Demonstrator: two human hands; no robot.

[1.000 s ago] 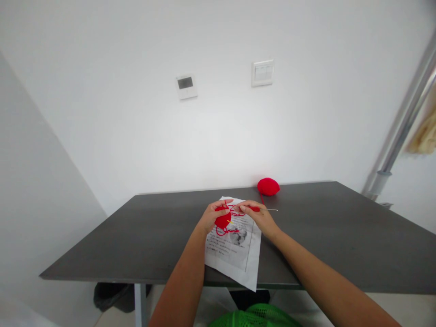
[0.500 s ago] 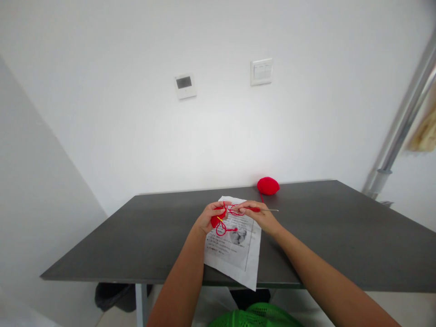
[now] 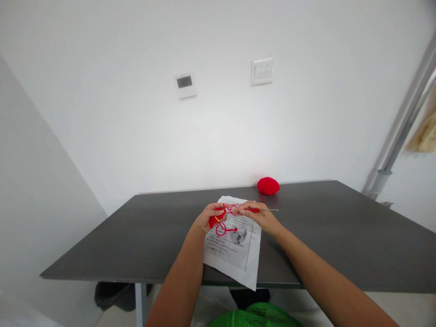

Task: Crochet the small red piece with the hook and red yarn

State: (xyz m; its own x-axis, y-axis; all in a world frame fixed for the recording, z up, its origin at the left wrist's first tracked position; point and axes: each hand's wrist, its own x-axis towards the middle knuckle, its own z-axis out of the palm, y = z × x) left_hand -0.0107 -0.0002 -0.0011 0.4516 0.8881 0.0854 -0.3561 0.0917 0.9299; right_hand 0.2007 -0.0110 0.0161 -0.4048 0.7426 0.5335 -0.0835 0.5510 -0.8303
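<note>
Pinched in my left hand [image 3: 208,217] is a small red crochet piece [image 3: 213,221], with a yellow marker [image 3: 217,219] on its edge. A looped red yarn tail [image 3: 221,228] hangs from it over the printed sheet [image 3: 235,259]. My right hand [image 3: 259,215] grips a crochet hook [image 3: 255,210] by its red handle; one thin metal end points right, and the other reaches toward the red piece. Loose red yarn strands lie between the two hands. Whether the hook tip sits inside a stitch is too small to tell.
A red yarn ball [image 3: 268,185] rests at the back of the dark table [image 3: 150,236], against the white wall, its strand running toward my hands. The sheet overhangs the table's front edge. Below the table at left stands a black bin [image 3: 117,295].
My left hand has shifted very slightly left and down with the red piece. The strands between the hands have changed shape a little. My right hand stays almost still.
</note>
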